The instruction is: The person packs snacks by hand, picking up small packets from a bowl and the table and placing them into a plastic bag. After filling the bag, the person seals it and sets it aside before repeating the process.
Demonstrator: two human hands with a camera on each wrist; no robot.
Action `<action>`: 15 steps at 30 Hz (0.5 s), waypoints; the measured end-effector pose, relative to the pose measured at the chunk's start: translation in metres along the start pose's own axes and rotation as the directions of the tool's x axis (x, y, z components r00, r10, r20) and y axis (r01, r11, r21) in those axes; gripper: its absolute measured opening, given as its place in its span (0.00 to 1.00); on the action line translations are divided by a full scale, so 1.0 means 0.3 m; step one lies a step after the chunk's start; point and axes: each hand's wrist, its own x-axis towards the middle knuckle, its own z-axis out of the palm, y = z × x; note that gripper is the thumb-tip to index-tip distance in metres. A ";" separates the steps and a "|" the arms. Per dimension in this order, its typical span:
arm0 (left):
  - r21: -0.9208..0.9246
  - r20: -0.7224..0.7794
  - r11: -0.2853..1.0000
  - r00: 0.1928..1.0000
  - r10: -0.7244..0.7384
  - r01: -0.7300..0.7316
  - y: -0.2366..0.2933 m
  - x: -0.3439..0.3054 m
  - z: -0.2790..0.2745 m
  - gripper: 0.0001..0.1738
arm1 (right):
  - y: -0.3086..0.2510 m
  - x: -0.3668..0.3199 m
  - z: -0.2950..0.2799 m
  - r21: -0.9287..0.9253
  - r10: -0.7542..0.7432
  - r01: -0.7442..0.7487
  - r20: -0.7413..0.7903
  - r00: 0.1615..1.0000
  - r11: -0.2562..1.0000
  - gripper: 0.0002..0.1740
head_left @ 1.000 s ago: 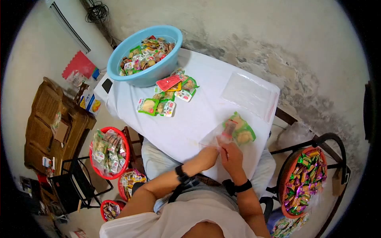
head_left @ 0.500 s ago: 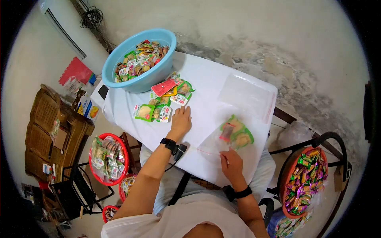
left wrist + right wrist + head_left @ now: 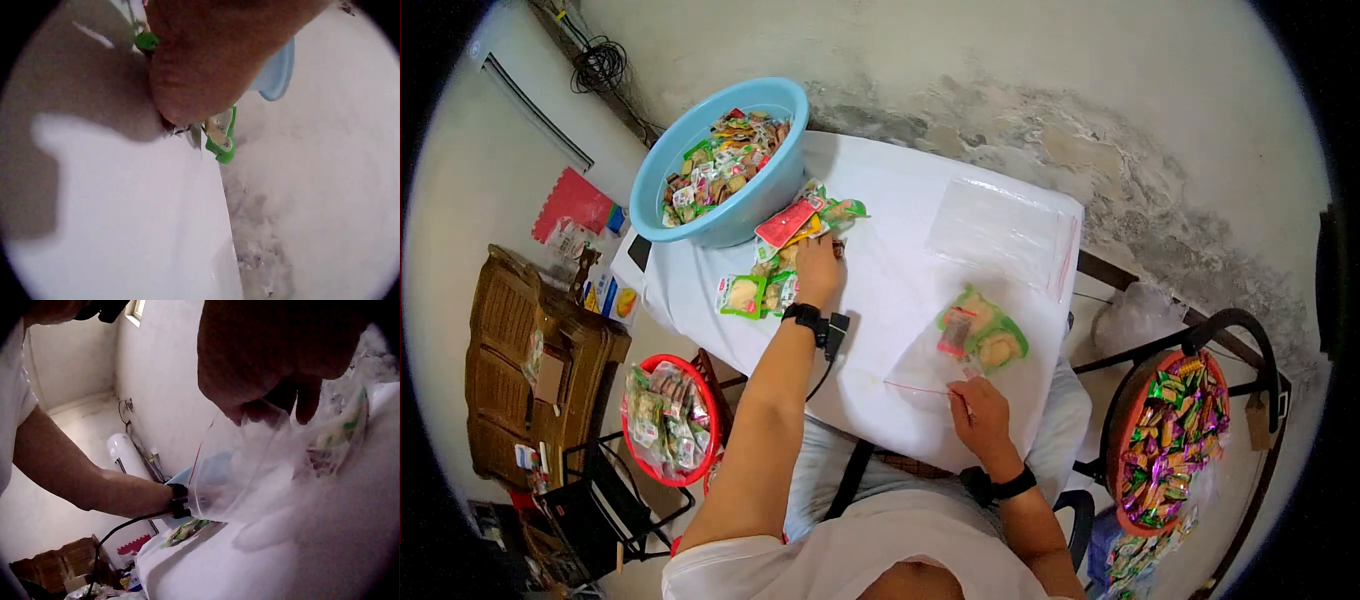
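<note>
My left hand (image 3: pixel 818 272) is at the right side of a pile of snack packets (image 3: pixel 772 268) on the white table; its fingertips are hidden, so I cannot tell whether they grip one. A red packet (image 3: pixel 790 220) lies on top of the pile, just beyond the fingers. In the left wrist view a green-edged packet (image 3: pixel 223 140) shows past the hand. My right hand (image 3: pixel 982 418) pinches the mouth edge of a clear plastic bag (image 3: pixel 925 362), also seen in the right wrist view. Inside the bag are green-edged packets (image 3: pixel 998 348) and a reddish-brown packet (image 3: pixel 955 332).
A blue basin (image 3: pixel 788 150) full of packets stands at the table's far left corner. Flat clear bags (image 3: pixel 1000 232) lie at the far right. Red baskets of packets (image 3: pixel 712 440) stand at the left, and a basket of shiny wrapped sweets (image 3: pixel 1122 450) at the right.
The left hand has let go of the bag and moved left and forward to the packet pile. My right hand stays at the bag's edge. The head view has shifted a little.
</note>
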 end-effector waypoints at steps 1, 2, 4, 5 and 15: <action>0.019 -0.063 0.998 0.996 0.064 -0.063 -0.011 0.003 0.013 0.12 | -0.004 0.000 -0.003 0.008 0.008 -0.008 0.011 1.000 1.000 0.05; 0.043 -0.125 0.991 0.984 0.128 -0.123 -0.027 0.004 0.023 0.12 | -0.003 -0.002 -0.002 0.008 0.010 -0.010 0.009 1.000 1.000 0.05; 0.029 -0.044 0.990 0.989 0.142 -0.141 -0.033 -0.011 -0.007 0.13 | 0.003 -0.013 0.006 -0.046 0.011 -0.010 0.016 1.000 0.999 0.05; -0.010 -0.010 0.988 0.988 0.155 -0.155 -0.033 -0.026 -0.020 0.13 | 0.003 -0.017 0.010 -0.045 0.013 -0.013 0.017 1.000 0.999 0.05; -0.875 0.406 0.325 0.909 0.093 0.358 0.093 -0.411 -0.274 0.25 | -0.035 -0.030 0.024 0.039 0.136 -0.135 -0.030 0.990 0.990 0.05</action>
